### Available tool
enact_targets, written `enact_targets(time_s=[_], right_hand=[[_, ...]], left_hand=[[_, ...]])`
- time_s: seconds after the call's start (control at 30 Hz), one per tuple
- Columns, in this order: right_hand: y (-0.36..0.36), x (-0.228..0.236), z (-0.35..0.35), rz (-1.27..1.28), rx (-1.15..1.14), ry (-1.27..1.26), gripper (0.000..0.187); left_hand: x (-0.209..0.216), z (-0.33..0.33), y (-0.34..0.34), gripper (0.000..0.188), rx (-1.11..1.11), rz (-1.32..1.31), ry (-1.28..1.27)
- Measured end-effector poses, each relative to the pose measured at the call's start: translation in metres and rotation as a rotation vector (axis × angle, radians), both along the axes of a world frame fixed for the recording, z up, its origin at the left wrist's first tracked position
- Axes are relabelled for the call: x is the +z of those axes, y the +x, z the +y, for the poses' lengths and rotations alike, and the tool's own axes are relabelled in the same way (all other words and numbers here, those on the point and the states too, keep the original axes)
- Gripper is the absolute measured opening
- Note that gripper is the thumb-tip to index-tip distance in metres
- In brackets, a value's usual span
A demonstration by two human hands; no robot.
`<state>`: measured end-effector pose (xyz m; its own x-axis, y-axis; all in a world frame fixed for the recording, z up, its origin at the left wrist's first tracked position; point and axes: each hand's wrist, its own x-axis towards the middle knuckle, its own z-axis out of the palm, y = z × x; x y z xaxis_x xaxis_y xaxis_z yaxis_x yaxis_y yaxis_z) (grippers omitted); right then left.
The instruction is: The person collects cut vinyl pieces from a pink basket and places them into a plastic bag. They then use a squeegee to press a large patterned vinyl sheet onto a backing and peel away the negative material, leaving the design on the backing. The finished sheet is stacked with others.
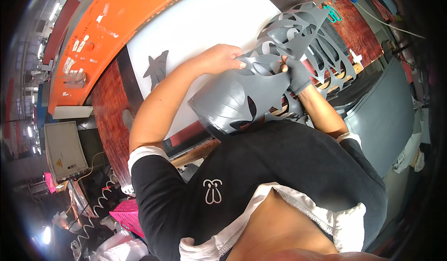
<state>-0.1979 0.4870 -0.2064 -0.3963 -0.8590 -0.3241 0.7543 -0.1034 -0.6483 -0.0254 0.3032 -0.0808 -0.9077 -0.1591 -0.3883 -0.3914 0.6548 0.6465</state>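
A large grey sheet (242, 93) with many shapes cut out of it hangs in front of my chest, above a white cutting board (205, 23). My left hand (221, 58) is bare and pinches the sheet's upper left strip. My right hand (293, 72) wears a dark grey glove and grips the lattice of leftover strips near the middle. The sheet's far end (316, 18) spreads out over the board's right edge. One small grey cut-out piece (157, 67) lies flat on the board, left of my left forearm.
An orange machine body (107, 23) curves along the far side of the board. A red-brown patterned table surface (111, 116) surrounds the board. A grey sheet stack (386, 116) sits at right, a beige control box (63, 149) at left, and a pink basket (128, 214) below.
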Motion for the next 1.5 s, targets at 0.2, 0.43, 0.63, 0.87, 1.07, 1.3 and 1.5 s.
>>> enact_targets(time_s=[0.2, 0.43, 0.63, 0.87, 1.07, 1.3, 1.5], right_hand=[[0.01, 0.05, 0.021, -0.376, 0.202, -0.561, 0.064], [0.063, 0.061, 0.011, -0.034, 0.223, -0.384, 0.065], [0.048, 0.057, -0.007, -0.092, 0.43, -0.217, 0.05], [0.051, 0.054, -0.026, -0.186, 0.397, -0.222, 0.047], [0.042, 0.029, 0.011, -0.066, 0.243, -0.358, 0.05], [0.027, 0.003, 0.031, -0.068, 0.174, -0.044, 0.042], [0.029, -0.003, 0.018, 0.104, 0.15, -0.125, 0.044]], left_hand=[[-0.056, 0.001, 0.037, 0.036, 0.531, 0.308, 0.237], [-0.072, 0.023, 0.039, 0.07, 0.515, 0.283, 0.03], [-0.049, 0.043, 0.038, 0.068, 0.486, 0.267, -0.093], [-0.048, 0.04, 0.035, 0.055, 0.757, 0.428, 0.188], [-0.049, -0.007, 0.055, 0.043, 1.1, 0.649, 0.665], [-0.063, -0.075, 0.09, 0.031, 1.25, 0.74, 0.178], [-0.064, -0.101, 0.133, 0.062, 1.151, 0.418, -0.681]])
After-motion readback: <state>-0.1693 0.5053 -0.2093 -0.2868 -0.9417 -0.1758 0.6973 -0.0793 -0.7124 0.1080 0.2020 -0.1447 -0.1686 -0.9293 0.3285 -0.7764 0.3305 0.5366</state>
